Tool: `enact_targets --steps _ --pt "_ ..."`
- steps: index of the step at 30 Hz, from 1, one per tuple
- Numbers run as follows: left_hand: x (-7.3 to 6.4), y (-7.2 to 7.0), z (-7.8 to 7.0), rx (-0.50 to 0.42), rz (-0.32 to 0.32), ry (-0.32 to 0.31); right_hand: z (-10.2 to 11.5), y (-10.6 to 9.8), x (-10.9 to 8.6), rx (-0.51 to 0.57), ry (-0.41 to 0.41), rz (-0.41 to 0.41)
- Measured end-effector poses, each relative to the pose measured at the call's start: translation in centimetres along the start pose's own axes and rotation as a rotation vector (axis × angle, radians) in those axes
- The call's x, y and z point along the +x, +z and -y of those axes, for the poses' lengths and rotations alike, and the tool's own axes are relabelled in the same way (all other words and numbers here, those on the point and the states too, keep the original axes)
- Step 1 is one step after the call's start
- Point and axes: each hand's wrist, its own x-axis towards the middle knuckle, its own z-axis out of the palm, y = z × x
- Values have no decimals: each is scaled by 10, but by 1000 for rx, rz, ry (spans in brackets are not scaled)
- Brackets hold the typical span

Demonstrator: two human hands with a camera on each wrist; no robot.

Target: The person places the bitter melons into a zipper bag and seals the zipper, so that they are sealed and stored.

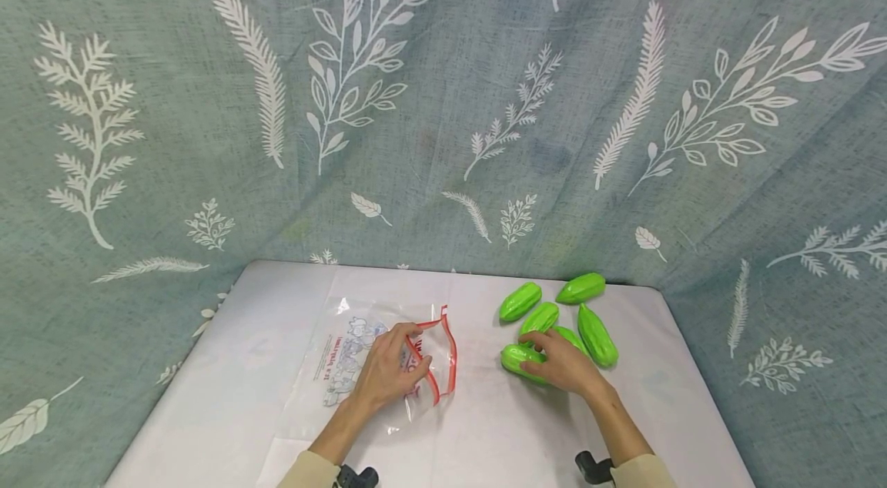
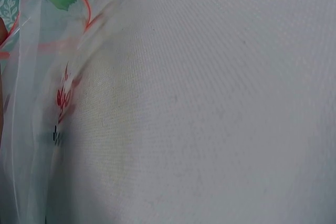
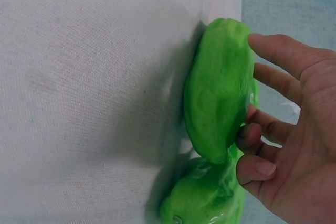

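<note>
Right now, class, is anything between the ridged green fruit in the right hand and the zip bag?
Nothing visible is; only white tablecloth lies between that ridged green fruit and the zip bag's red-edged mouth.

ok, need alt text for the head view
A person's right hand grips the nearest of six glossy green, oblong objects on a white-covered table. To the left, the left hand touches the open, red-edged mouth of a clear printed bag; behind is a grey-green curtain with white leaf patterns.
</note>
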Motion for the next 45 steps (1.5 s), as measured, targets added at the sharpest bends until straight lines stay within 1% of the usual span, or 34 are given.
enact_targets --steps 8,19,36,45 --pt "0 0 -1 -11 -2 0 -2 2 0 -18 2 -7" --pt "-1 1 0 -5 -6 8 -2 3 -1 -31 1 -22" --pt "0 2 0 -6 -2 6 -5 6 1 -37 5 -20" --pt "-1 1 0 -10 -10 17 -4 6 -1 -40 12 -20"
